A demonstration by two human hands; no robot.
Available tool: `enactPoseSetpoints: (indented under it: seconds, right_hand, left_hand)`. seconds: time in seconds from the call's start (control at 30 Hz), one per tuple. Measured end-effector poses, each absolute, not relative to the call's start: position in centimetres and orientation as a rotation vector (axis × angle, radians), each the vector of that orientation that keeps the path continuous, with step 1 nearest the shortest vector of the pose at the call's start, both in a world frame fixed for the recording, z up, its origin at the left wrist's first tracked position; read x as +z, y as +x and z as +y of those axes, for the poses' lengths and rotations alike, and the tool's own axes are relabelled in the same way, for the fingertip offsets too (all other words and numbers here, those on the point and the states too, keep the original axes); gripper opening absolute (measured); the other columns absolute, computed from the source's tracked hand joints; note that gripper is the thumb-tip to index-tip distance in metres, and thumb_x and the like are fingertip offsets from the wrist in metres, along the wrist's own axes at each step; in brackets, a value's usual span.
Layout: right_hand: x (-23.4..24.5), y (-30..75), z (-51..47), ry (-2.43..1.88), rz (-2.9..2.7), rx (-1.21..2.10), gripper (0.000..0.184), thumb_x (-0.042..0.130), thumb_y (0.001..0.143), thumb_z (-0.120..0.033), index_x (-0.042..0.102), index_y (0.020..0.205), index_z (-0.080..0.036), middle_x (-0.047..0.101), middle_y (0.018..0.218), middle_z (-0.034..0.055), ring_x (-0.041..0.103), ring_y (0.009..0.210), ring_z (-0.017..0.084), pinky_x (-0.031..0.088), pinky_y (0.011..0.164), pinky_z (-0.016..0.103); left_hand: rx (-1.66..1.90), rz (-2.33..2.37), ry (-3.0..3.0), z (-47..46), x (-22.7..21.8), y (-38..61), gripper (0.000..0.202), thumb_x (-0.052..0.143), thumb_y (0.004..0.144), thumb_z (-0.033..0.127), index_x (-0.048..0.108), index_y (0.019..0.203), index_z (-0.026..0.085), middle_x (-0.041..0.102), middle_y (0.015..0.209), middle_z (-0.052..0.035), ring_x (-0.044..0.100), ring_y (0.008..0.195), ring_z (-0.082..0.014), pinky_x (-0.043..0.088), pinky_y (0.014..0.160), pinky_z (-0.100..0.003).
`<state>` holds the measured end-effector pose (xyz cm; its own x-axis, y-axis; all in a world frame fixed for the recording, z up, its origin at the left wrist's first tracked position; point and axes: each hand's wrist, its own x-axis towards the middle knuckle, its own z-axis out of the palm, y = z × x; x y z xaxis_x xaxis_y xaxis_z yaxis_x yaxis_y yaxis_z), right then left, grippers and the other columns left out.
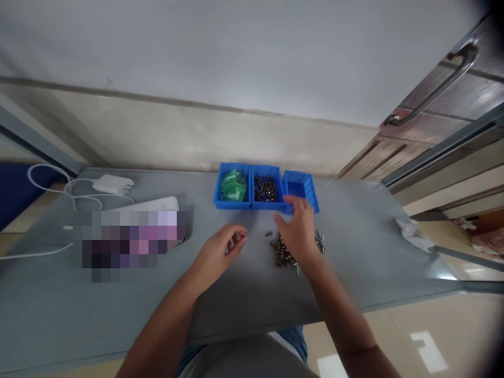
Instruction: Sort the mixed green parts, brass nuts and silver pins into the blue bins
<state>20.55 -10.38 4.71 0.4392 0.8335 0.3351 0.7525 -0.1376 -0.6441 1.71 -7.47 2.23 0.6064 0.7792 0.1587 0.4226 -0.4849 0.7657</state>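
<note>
**Right hand (297, 231) spread wide above the brass fittings (282, 252)**

And here we are at the grey table (255, 299), with the brass fittings heaped in a loose pile at lower centre of the frame, right under the right hand! Those fingers are splayed apart, palm down, with the pile just below the heel of the hand. Is it touching? Can't tell from up here. The fittings look like short threaded pieces, dull gold and jumbled together. A few stray bits (268, 233) sit just up and left of the heap, and silver pins (319, 242) fan out beside the hand, partly hidden behind it.

Over to the left hand (222, 251), near the middle of the frame: fingers curled in, tips drawn together. Is anything pinched in there? Too small to call!

Up top, three blue bins stand side by side, nearly touching. The left bin (232, 186) has green packets, the middle bin (265, 189) is packed with dark metal parts, and the right bin (305, 191) sits just beyond the right fingertips.

At upper left, a white charger (113, 184) trails its cable, and a crumpled tissue (413, 234) lies at the table's right edge.
</note>
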Motion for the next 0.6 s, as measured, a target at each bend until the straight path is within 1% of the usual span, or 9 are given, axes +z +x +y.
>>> enactPoseSetpoints:
  seconds: [0.1, 0.2, 0.33, 0.4, 0.6]
  right_hand:
    - [2.0, 20.4, -11.3, -2.097, -1.599, 0.296, 0.019, 0.059, 0.066, -0.017, 0.062, 0.085, -0.018, 0.06, 0.089, 0.0106, 0.048, 0.089, 0.025, 0.034, 0.079, 0.04]
    - [0.7, 20.1, -12.1, -2.174, -1.694, 0.365, 0.015, 0.056, 0.067, -0.012, 0.064, 0.078, -0.018, 0.062, 0.083, 0.0104, 0.049, 0.084, 0.024, 0.034, 0.076, 0.038]
    - [0.6, 20.2, -11.7, -2.173, -1.67, 0.392, 0.015, 0.053, 0.07, -0.01, 0.064, 0.076, -0.017, 0.063, 0.081, 0.0099, 0.05, 0.082, 0.023, 0.034, 0.076, 0.036]
    - [0.8, 20.2, -11.5, -2.085, -1.621, 0.423, 0.015, 0.052, 0.07, -0.01, 0.063, 0.076, -0.017, 0.063, 0.082, 0.0087, 0.051, 0.082, 0.021, 0.035, 0.076, 0.035]
    - [1.4, 18.9, -11.6, -1.714, -1.384, 0.85, 0.014, 0.052, 0.073, -0.017, 0.062, 0.083, -0.018, 0.063, 0.08, 0.0029, 0.05, 0.066, 0.013, 0.039, 0.065, 0.027]
  left_hand:
    - [0.635, 0.948, 2.147, -7.5, 2.3, 1.7, 0.013, 0.043, 0.085, 0.024, 0.049, 0.096, 0.022, 0.056, 0.086, -0.0003, 0.054, 0.072, -0.0107, 0.045, 0.059, -0.021]
    - [0.612, 0.949, 2.149, -7.6, 2.3, 1.8, 0.013, 0.044, 0.085, 0.025, 0.048, 0.097, 0.022, 0.056, 0.089, -0.0005, 0.054, 0.073, -0.0107, 0.045, 0.059, -0.02]
    - [0.593, 0.946, 2.156, -7.5, 1.9, 1.9, 0.014, 0.043, 0.084, 0.023, 0.049, 0.097, 0.022, 0.056, 0.089, -0.0003, 0.054, 0.073, -0.0105, 0.045, 0.062, -0.022]
    - [0.598, 0.934, 2.159, -7.4, 1.5, 1.9, 0.014, 0.043, 0.084, 0.022, 0.049, 0.096, 0.022, 0.056, 0.088, 0.0, 0.054, 0.072, -0.0103, 0.045, 0.064, -0.023]
    - [0.584, 0.911, 2.135, -7.3, 1.1, 1.9, 0.015, 0.046, 0.083, 0.023, 0.047, 0.099, 0.022, 0.055, 0.092, 0.0004, 0.053, 0.073, -0.0098, 0.045, 0.065, -0.022]
